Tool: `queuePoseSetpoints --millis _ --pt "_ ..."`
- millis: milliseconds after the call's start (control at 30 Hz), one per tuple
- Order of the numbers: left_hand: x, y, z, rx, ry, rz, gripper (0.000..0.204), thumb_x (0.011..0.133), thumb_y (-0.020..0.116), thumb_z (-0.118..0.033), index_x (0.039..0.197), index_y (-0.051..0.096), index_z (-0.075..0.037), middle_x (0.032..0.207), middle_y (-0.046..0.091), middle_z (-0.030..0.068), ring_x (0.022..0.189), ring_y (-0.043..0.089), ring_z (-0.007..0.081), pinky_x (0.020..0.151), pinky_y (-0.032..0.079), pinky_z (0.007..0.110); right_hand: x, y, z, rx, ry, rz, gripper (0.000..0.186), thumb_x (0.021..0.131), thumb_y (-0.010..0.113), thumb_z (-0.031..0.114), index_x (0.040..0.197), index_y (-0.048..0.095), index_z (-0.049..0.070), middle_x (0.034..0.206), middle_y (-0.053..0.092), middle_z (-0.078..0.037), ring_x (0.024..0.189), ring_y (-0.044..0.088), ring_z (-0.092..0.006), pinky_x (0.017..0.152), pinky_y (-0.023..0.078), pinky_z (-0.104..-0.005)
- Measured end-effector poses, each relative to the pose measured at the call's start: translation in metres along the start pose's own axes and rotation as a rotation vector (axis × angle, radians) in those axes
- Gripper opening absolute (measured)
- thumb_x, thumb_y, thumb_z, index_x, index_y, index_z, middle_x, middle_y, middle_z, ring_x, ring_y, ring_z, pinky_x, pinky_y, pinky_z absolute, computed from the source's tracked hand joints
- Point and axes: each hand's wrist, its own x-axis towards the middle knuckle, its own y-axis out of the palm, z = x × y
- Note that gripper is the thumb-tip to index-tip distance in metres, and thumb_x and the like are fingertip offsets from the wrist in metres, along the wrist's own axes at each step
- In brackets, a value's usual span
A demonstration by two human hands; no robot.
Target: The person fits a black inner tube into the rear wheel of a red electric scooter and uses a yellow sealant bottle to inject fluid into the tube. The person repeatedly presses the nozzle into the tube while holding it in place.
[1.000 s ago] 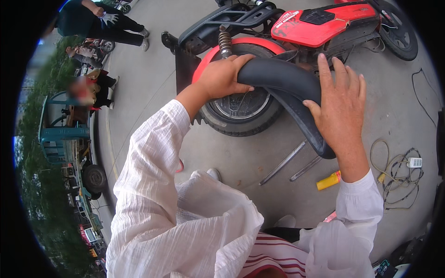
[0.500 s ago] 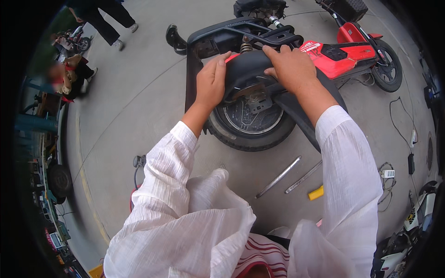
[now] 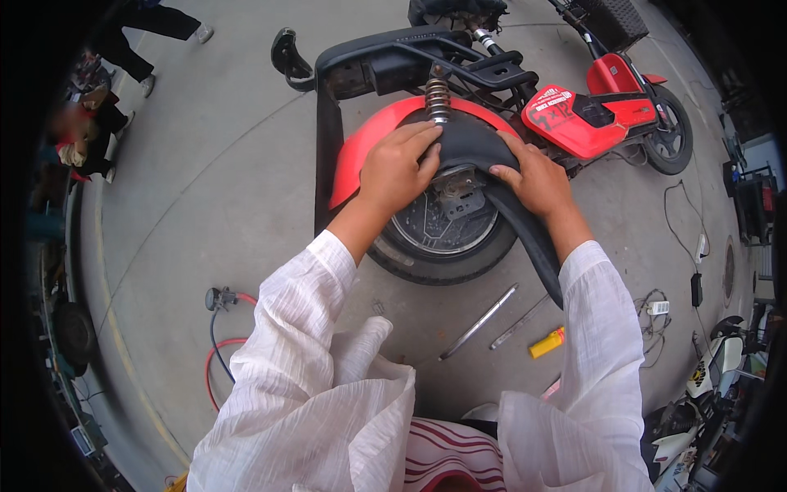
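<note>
A red electric bike (image 3: 574,123) lies on its side, its rear wheel (image 3: 447,225) facing me. Smooth black rubber, apparently an inner tube (image 3: 471,148), bends over the upper part of this wheel. One length of it hangs down to the right. My left hand (image 3: 399,168) is closed on the tube's left part, just below the coil spring shock absorber (image 3: 438,102). At its right part my right hand (image 3: 534,176) grips the same tube, thumb toward the wheel hub. The red rear fender (image 3: 361,148) curves behind my left hand.
Two metal tyre levers (image 3: 484,320) and a yellow tool (image 3: 548,342) lie on the ground before me. An air hose (image 3: 215,353) with a fitting is at left, cables (image 3: 656,328) at right. Parked scooters (image 3: 713,385) stand lower right. People (image 3: 86,135) are at upper left.
Both hands have come down toward the wheel, pulling the tube lower and flatter. More of the red fender and the coil spring now shows. My view has shifted slightly.
</note>
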Motion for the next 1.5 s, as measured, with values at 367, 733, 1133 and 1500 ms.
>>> queuePoseSetpoints --millis 367,733,1133,1500 --pt "-0.021 -0.034 0.002 -0.032 -0.427 0.217 0.082 0.071 0.092 -0.037 0.137 0.061 0.0 0.129 0.068 0.0215 0.119 0.067 0.0365 0.1 0.053 0.043 0.001 0.0 -0.002 0.043 0.009 -0.01 0.067 0.092 0.071 0.05 0.151 0.052 0.025 0.13 0.069 -0.015 0.118 0.066 -0.0368 0.094 0.054 -0.0483" --pt "-0.033 -0.028 0.01 -0.106 -0.183 0.048 0.071 0.075 0.091 -0.031 0.134 0.064 -0.001 0.128 0.068 0.0197 0.118 0.065 0.0388 0.102 0.051 0.045 -0.005 0.007 -0.004 0.006 -0.032 -0.106 0.071 0.09 0.074 0.05 0.152 0.052 0.025 0.126 0.069 -0.015 0.114 0.067 -0.0362 0.091 0.055 -0.0483" --pt "-0.035 -0.033 0.004 0.04 0.083 -0.074 0.047 0.075 0.09 -0.012 0.116 0.071 -0.002 0.109 0.067 0.0141 0.102 0.066 0.0331 0.089 0.055 0.041 -0.006 0.005 -0.003 -0.012 -0.022 -0.092 0.072 0.089 0.074 0.051 0.152 0.051 0.025 0.127 0.069 -0.014 0.115 0.067 -0.0359 0.091 0.056 -0.0482" --pt "-0.036 -0.034 0.009 0.044 0.136 -0.065 0.041 0.073 0.09 -0.011 0.109 0.073 -0.002 0.104 0.067 0.0116 0.096 0.067 0.0308 0.083 0.056 0.04 -0.008 0.003 0.001 -0.008 0.005 -0.084 0.073 0.089 0.074 0.051 0.153 0.051 0.025 0.127 0.069 -0.015 0.116 0.067 -0.0361 0.092 0.055 -0.0487"
